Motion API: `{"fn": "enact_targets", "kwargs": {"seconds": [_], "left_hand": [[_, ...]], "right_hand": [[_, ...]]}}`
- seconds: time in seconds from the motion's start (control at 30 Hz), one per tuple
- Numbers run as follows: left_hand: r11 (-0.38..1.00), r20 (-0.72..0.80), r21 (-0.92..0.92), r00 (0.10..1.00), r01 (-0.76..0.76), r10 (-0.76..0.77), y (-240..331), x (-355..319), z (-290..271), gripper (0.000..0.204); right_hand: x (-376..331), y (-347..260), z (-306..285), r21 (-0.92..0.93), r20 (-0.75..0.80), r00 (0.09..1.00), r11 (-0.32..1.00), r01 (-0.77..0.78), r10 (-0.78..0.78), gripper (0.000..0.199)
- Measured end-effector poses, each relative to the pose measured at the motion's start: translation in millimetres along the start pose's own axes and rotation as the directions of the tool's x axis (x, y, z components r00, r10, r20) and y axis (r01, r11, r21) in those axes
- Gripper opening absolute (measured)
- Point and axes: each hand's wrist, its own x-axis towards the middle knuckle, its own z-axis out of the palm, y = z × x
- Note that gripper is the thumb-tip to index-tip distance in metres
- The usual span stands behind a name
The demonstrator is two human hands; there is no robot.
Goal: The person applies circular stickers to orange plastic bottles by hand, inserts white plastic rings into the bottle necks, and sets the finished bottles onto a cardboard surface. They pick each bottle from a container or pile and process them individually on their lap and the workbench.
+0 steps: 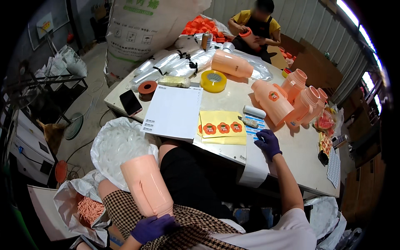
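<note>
Daylight entered through windows [366, 54] at upper right, lighting the table [233, 100] evenly; shadows were soft, the rim dark and bent, distant detail slightly blurred.

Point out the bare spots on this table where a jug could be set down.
Free: the table stretch right of the right hand, toward the near corner; a smaller patch between the tape roll and the standing jugs. Crowded: the far end with bagged tubes; the near edge under white paper and yellow sticker sheets.
</note>
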Motion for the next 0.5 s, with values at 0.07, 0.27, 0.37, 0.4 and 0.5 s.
{"fn": "enact_targets", "kwargs": {"seconds": [0.07,0.27,0.37,0.4,0.5], "left_hand": [[0.998,0.009,-0.051,1.0,-0.023,0.024,-0.6,2.1,0.6,0.039],[0.917,0.015,-0.347,0.979,0.198,-0.205,12.7,-12.1,17.7,0.031],[0.998,0.231,0.053,0.972,0.02,-0.031,17.1,-20.7,33.8,0.044],[0.884,0.262,0.41,0.957,-0.224,0.122,18.0,-20.5,37.8,0.048],[0.98,0.052,-0.022,0.979,0.198,-0.197,18.8,-8.9,39.0,0.049]], "right_hand": [[-2.3,26.7,7.0,0.049,-0.091,0.995,0.998,0.032,-0.027,0.029],[-9.1,15.5,8.2,-0.143,-0.267,0.882,0.922,0.361,-0.387,0.021],[-17.8,-49.2,17.9,-0.156,-0.329,0.838,0.9,0.407,-0.436,0.017],[-23.7,-77.3,28.8,-0.043,-0.301,0.88,0.927,0.373,-0.367,0.016],[-34.7,-170.9,90.7,0.594,0.048,0.986,0.798,0.099,-0.158,0.01]]}}
